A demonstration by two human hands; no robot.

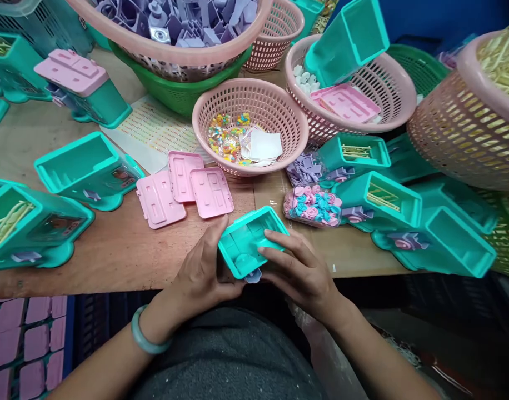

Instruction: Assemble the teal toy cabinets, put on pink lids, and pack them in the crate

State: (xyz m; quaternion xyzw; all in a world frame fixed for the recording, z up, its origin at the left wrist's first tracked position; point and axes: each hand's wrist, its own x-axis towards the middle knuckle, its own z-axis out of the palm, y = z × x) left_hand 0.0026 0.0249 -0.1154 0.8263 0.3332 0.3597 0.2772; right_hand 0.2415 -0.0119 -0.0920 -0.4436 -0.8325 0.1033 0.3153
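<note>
A teal plastic box (241,239), open side up and tilted toward me, is held at the table's front edge. My left hand (198,266) wraps round its left side, the thumb near its lower end. On the other side, my right hand (307,272) grips the box with fingertips over the rim and inside it. A small lavender part (253,275) sticks out at the near end, between the hands. Just beyond lie several pink lids (210,191). A clear tub of pink and blue rosettes (312,205) stands to the right.
Teal boxes stand left (77,161) and right (458,239), some holding pale sticks. A pink basket (250,91) holds wrapped colourful bits. Behind it, a large basket (175,53) holds lavender parts. Another pink basket (396,105) carries a tilted teal box. Pink-topped pieces (33,341) fill a crate at lower left.
</note>
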